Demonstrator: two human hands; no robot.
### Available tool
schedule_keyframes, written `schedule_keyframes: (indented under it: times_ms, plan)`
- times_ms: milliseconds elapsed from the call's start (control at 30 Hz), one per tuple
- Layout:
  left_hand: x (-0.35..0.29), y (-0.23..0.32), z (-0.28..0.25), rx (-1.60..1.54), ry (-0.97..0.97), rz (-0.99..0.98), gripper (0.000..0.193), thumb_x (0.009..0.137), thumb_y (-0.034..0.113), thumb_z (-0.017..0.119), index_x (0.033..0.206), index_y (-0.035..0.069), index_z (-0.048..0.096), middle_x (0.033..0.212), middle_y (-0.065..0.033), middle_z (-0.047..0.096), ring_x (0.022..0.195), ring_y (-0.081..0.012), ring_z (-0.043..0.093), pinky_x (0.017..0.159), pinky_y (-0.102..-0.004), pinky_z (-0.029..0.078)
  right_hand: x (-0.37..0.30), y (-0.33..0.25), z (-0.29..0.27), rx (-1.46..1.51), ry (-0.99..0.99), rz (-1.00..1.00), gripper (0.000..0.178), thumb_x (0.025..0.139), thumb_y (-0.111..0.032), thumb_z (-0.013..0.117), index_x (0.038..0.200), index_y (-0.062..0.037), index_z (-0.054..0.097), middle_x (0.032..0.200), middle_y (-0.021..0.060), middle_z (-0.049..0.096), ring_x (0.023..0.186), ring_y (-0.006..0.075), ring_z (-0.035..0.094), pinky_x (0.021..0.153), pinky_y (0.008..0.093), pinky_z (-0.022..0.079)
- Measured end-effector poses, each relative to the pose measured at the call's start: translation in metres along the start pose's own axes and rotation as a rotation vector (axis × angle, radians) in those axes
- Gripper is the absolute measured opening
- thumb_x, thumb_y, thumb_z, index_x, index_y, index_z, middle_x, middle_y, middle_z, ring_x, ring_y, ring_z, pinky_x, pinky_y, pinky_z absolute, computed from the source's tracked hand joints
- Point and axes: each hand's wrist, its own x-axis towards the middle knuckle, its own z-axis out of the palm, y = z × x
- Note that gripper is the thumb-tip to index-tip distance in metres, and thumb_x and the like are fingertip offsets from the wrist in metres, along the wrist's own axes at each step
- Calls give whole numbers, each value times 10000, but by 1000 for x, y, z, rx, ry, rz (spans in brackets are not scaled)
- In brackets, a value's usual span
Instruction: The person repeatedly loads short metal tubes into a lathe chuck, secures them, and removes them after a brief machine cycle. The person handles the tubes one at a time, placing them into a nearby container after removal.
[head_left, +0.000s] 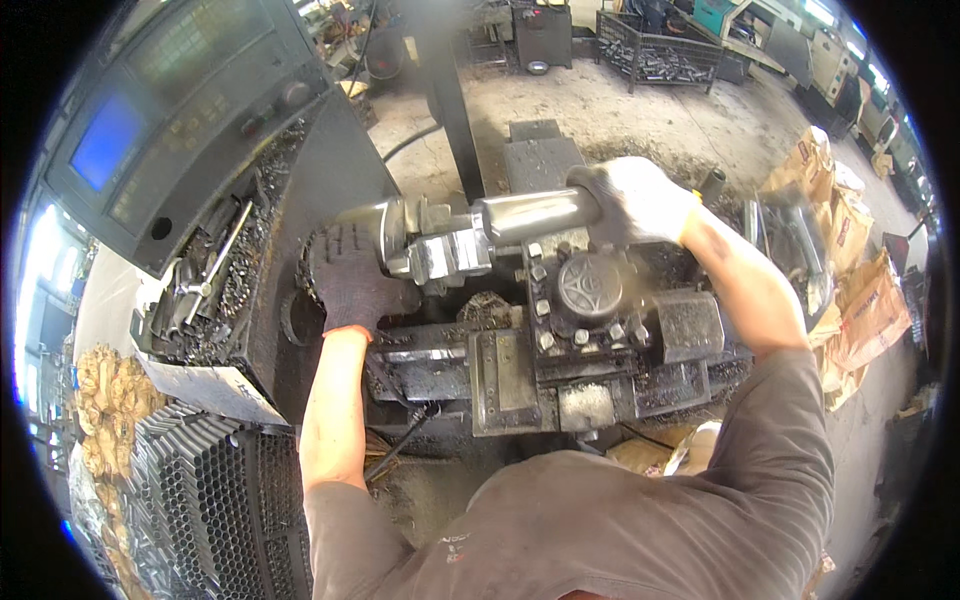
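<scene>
A lathe chuck with stepped jaws sits in the middle of the machine. My left hand, in a dark glove, rests against the chuck's near left side, thumb spread away from the fingers. A shiny metal cylinder lies level, its left end at the jaws. Around its right end my right hand is closed, in a glove with a white back and dark palm. Whether the jaws grip the cylinder I cannot tell. Just below it stands the square tool post with several bolts.
On the left, a control panel stands above a chip-covered ledge holding a T-handled wrench. Stacked metal tubes fill the lower left. Brown paper sacks stand at right. A wire bin of metal parts is at the back.
</scene>
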Motion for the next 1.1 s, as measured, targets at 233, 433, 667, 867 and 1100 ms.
schedule_keyframes:
  times_ms: [233,433,667,867,1100]
  plan:
    - [29,3,-42,-126,-186,24,841,788,406,809,1502,57,534,1504,-199,586,1419,-349,555,1224,-474,390,67,85,122,-226,-419,143,230,813,-266,810,931,-68,825,886,175,789,802,333,777,726,442,621]
    - [-180,27,41,-1041,75,-302,372,973,290,735,1275,77,696,1106,-108,759,963,-288,747,861,-431,609,72,112,172,-25,-485,-234,287,926,-211,727,1127,-6,740,926,171,776,721,257,729,626,387,558]
    - [-359,-58,163,-2185,684,-1649,408,1057,530,562,997,135,646,886,-25,629,812,-212,604,780,-419,540,159,43,175,649,-651,-13,382,990,-233,684,1303,-17,638,1016,129,741,775,240,710,686,363,576]
    - [-391,-137,199,-2327,152,-1421,404,1046,546,596,823,210,572,739,47,561,637,-157,483,616,-347,403,171,65,217,911,-367,-241,324,1021,-273,659,1241,-37,642,1022,68,681,854,234,690,786,360,582]
    - [-386,-139,195,-2478,26,-1452,343,1052,479,569,821,226,578,674,55,549,564,-169,471,593,-386,424,129,33,175,573,-379,118,581,1036,-246,649,1542,-25,468,1290,112,720,1094,246,729,889,348,593]
